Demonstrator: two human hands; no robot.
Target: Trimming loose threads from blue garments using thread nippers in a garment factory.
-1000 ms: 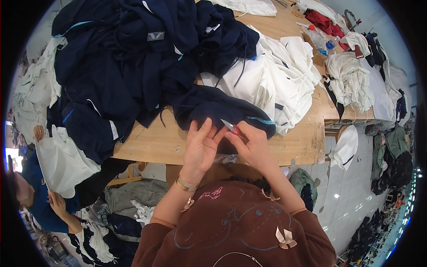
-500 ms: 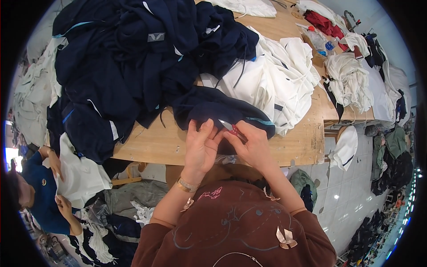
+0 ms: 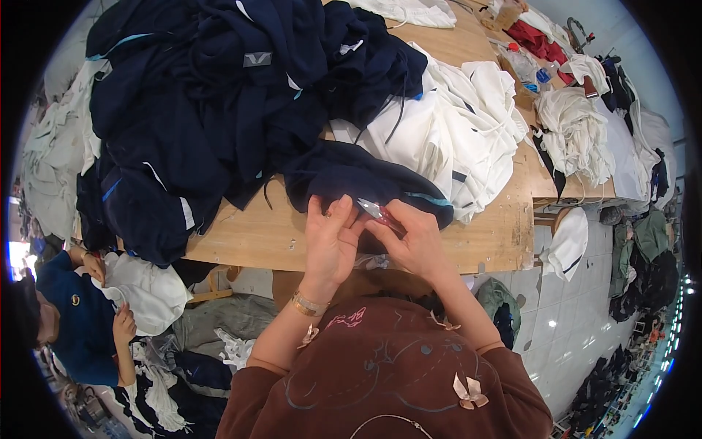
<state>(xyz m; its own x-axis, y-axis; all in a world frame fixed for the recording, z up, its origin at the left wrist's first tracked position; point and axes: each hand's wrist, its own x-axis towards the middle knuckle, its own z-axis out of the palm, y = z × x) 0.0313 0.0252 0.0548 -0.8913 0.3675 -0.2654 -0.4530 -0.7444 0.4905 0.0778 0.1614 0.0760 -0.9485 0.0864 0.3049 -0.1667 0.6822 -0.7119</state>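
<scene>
A navy garment (image 3: 333, 172) with a light-blue stripe lies at the table's front edge. My left hand (image 3: 333, 238) is closed on its near edge, palm turned partly up. Red-handled thread snips (image 3: 380, 216) are in my right hand (image 3: 413, 238), their pale blades pointing up and left at the cloth by my left fingertips. Whether the blades touch a thread is too small to tell.
A large heap of navy garments (image 3: 197, 110) covers the table's left side. White garments (image 3: 468, 132) lie behind and to the right. At the left, a co-worker in a blue top (image 3: 77, 314) handles a white garment (image 3: 150, 293). The wooden table (image 3: 241, 238) ends before me.
The snips have shifted slightly left and turned in my right hand. My left hand stays almost in place. The co-worker's hands and white garment have moved, and a brownish shape has appeared at the top right.
</scene>
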